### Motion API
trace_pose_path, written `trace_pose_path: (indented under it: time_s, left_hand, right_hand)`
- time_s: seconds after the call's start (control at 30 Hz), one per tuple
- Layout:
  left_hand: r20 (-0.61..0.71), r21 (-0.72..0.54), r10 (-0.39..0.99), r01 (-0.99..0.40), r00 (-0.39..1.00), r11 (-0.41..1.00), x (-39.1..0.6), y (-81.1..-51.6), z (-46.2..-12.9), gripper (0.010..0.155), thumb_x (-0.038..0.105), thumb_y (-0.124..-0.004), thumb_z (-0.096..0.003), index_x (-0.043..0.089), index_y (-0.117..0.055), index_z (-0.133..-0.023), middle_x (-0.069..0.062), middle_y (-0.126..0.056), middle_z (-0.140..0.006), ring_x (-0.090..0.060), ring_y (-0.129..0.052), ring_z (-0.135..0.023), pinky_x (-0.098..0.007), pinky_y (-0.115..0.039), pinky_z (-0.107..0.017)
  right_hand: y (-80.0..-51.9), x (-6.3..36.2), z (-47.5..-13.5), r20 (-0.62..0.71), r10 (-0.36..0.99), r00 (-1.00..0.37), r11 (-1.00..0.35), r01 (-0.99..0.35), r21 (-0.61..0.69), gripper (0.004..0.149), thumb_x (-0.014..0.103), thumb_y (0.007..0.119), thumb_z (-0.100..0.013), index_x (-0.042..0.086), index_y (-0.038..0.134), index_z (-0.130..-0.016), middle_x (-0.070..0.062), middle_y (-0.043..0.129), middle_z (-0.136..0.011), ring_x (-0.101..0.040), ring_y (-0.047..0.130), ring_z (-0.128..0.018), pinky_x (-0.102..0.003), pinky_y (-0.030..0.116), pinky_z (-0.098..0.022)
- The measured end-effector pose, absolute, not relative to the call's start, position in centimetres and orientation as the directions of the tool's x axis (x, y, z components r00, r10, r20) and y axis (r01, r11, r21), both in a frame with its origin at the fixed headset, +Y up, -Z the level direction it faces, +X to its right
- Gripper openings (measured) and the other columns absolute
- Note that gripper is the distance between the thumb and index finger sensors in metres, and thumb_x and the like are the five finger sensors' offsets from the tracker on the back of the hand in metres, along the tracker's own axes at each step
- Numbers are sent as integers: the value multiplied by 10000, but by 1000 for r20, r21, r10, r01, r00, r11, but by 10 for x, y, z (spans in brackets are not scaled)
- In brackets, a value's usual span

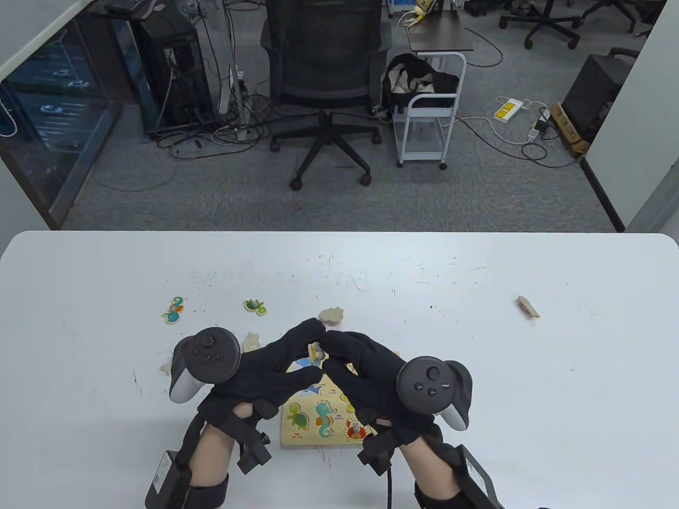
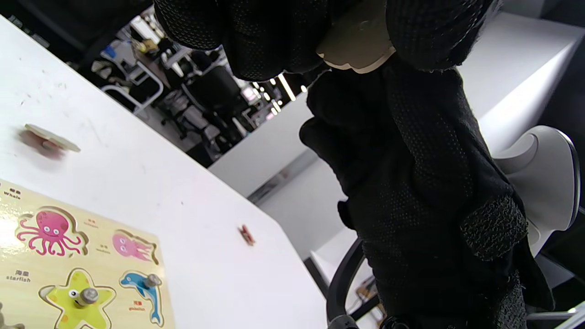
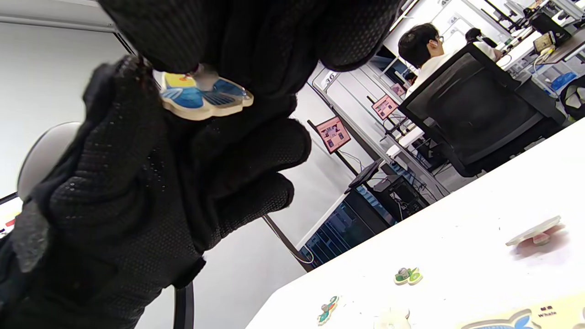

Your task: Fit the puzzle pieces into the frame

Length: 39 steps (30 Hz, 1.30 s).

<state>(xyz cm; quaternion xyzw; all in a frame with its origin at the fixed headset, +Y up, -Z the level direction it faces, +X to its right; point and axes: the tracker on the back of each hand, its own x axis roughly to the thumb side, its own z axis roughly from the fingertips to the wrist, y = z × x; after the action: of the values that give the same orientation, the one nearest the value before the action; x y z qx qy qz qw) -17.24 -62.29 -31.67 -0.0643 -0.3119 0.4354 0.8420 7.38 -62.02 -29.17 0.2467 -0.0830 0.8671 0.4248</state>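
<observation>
Nearest, at six o'clock on the white desk (image 1: 530,403), lies the wooden puzzle frame (image 1: 318,424), its turtle, seahorse and crab pictures showing between the two wrists; the left wrist view shows its pink octopus, yellow starfish and blue dolphin spots. Above the frame's far half the two gloved hands meet. The left hand (image 1: 265,371) and the right hand (image 1: 366,371) both pinch one small blue and yellow puzzle piece (image 1: 316,354) between their fingertips, lifted off the frame; each grip is curled tight on it, and the right wrist view shows its painted face with a little metal knob. Just past the fingertips, at twelve o'clock, a pale piece (image 1: 332,315) lies face down. At ten o'clock sit another pale piece (image 1: 251,342), a green turtle piece (image 1: 255,306) and, farther left, a seahorse piece (image 1: 173,310). Well apart at two o'clock rests a lone pale piece (image 1: 528,306). Beyond the desk's far edge stands a black office chair (image 1: 326,79).
</observation>
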Motion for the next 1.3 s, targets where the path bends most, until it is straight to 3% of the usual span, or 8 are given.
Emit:
trace_pose_path:
  time_s: [0.8,0.97,1.13,1.3]
  left_hand:
    - [445,-363,771,-695,455,620,-176,-626,-321,802,618,-779,-515,294,-474,-1182,-4,-760,-1172,-278,-811,-1048,-513,-665,-801]
    - [412,-190,670,-661,618,726,-191,-625,-323,772,610,-775,-523,295,-505,-1174,-14,-757,-1175,-294,-799,-1053,-524,-659,-799]
    - [294,84,405,-445,866,892,-199,-623,-320,719,633,-699,-543,317,-533,-1168,-28,-736,-1193,-307,-770,-1075,-530,-655,-800]
    - [197,192,256,-293,947,937,-199,-624,-320,708,645,-664,-544,336,-532,-1168,-31,-683,-1224,-324,-708,-1111,-551,-617,-816]
  right_hand:
    - [-623,74,-294,479,681,-553,-641,-767,25,435,410,900,-428,348,817,-851,58,913,-839,-161,977,-656,-428,795,-583]
    - [-620,78,-290,474,570,-671,-740,-670,-60,432,401,898,-432,354,815,-853,61,908,-850,-165,972,-671,-430,789,-593]
    - [-631,84,-287,427,319,-846,-899,-412,-145,430,394,897,-432,364,815,-853,69,901,-862,-164,965,-690,-430,779,-610]
    - [-650,93,-282,375,143,-916,-964,-215,-158,432,395,897,-429,369,814,-853,77,899,-865,-161,964,-694,-429,776,-617]
